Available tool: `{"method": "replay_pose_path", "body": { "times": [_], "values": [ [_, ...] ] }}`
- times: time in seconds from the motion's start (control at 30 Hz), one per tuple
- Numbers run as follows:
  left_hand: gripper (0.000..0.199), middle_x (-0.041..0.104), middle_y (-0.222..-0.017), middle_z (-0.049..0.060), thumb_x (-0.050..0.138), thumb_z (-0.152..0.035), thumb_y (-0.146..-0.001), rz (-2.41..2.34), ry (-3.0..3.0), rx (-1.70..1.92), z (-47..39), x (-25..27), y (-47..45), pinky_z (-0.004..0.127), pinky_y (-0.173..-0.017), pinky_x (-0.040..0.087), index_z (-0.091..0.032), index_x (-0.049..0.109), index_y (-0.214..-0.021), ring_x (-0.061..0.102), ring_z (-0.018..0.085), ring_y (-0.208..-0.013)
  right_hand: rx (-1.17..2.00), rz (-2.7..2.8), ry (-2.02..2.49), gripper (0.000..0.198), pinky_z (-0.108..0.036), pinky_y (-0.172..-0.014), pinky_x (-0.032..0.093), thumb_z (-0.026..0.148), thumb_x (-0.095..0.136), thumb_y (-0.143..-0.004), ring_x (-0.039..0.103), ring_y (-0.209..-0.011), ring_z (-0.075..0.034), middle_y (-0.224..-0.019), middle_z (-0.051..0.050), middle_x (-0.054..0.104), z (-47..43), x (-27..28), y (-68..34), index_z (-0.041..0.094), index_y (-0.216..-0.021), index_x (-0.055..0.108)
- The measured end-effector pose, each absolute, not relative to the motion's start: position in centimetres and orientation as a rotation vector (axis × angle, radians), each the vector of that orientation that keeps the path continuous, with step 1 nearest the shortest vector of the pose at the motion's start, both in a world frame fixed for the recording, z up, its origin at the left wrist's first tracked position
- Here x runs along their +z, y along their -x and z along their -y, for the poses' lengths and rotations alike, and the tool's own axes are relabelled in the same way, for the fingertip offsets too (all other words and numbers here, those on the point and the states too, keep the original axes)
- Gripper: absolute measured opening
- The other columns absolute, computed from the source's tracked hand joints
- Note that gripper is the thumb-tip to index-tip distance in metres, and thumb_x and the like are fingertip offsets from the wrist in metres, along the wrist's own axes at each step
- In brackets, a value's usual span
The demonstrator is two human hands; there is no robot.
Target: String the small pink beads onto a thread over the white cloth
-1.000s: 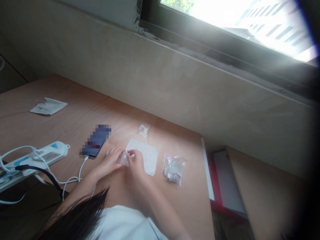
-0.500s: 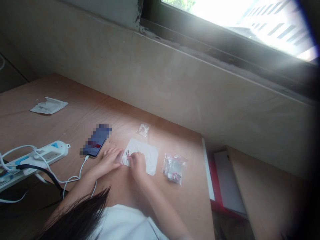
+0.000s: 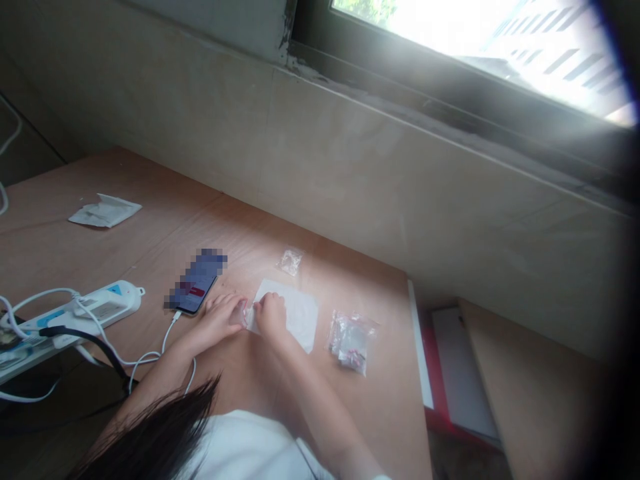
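With the left hand [image 3: 221,317], I'm grasping a small clear bag [image 3: 241,314] between fingers and thumb, at the left edge of a white sheet [image 3: 303,319] on the bench [image 3: 390,407]. The right hand [image 3: 271,315] is hovering beside it, fingers bunched; what they're gripping, I'm not making out. More plastic bags [image 3: 353,347] are lying rightward.

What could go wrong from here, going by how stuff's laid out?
1. The cable shows on both sides of the left forearm; a snag could drag the phone.
2. The small clear bag at the left hand looks thin, so it might slip or crumple.
3. The pile of clear bags lies loose beside the right forearm; a sideways sweep of the right hand or arm could scatter it.
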State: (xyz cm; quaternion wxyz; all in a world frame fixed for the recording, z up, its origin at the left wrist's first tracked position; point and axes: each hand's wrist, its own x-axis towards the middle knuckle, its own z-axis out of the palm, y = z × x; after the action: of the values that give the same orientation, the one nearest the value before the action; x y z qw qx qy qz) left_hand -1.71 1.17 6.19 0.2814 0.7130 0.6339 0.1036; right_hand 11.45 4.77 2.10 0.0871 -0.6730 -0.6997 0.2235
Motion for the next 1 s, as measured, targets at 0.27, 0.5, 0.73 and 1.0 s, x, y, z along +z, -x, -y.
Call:
{"method": "replay_pose_path", "body": {
  "times": [0.27, 0.5, 0.73, 1.0],
  "values": [
    [0.038, 0.054, -0.105, 0.008, 0.054, -0.027, -0.066, -1.678, -1.885, 0.314, -1.6, 6.9, 1.0, 0.035, -0.085, 0.030, -0.018, 0.049, -0.102, 0.045, 0.025, -0.101, 0.835, 1.895, 1.710, 0.013, -0.028, -0.068, 0.034, 0.024, 0.045, -0.075, 0.048, -0.077, -0.018, -0.076, -0.006, 0.056, -4.0, 4.0, -12.8, 0.016, -0.073, 0.055],
    [0.043, 0.053, -0.107, 0.005, 0.056, -0.029, -0.065, -1.631, -1.910, 0.413, -1.3, 5.7, 1.5, 0.035, -0.087, 0.028, -0.020, 0.046, -0.105, 0.045, 0.023, -0.102, 0.799, 1.873, 1.689, 0.006, -0.028, -0.068, 0.034, 0.017, 0.047, -0.071, 0.046, -0.078, -0.017, -0.078, -0.005, 0.053, -2.1, 2.8, -13.9, 0.017, -0.074, 0.052],
    [0.043, 0.053, -0.108, 0.007, 0.055, -0.031, -0.066, -1.673, -1.890, 0.390, -0.5, 5.5, 1.7, 0.035, -0.086, 0.029, -0.018, 0.046, -0.106, 0.045, 0.024, -0.102, 0.765, 1.966, 1.738, 0.009, -0.027, -0.065, 0.033, 0.014, 0.044, -0.074, 0.045, -0.075, -0.016, -0.076, -0.005, 0.051, -1.4, 2.0, -13.7, 0.018, -0.072, 0.052],
    [0.041, 0.054, -0.107, 0.005, 0.054, -0.032, -0.067, -1.641, -1.903, 0.356, -0.5, 6.0, 1.6, 0.035, -0.087, 0.028, -0.021, 0.046, -0.105, 0.045, 0.023, -0.102, 0.689, 2.105, 1.705, 0.008, -0.024, -0.062, 0.032, 0.015, 0.045, -0.074, 0.045, -0.076, -0.015, -0.078, -0.005, 0.051, -1.8, 2.0, -13.7, 0.018, -0.077, 0.052]
  ]
}}
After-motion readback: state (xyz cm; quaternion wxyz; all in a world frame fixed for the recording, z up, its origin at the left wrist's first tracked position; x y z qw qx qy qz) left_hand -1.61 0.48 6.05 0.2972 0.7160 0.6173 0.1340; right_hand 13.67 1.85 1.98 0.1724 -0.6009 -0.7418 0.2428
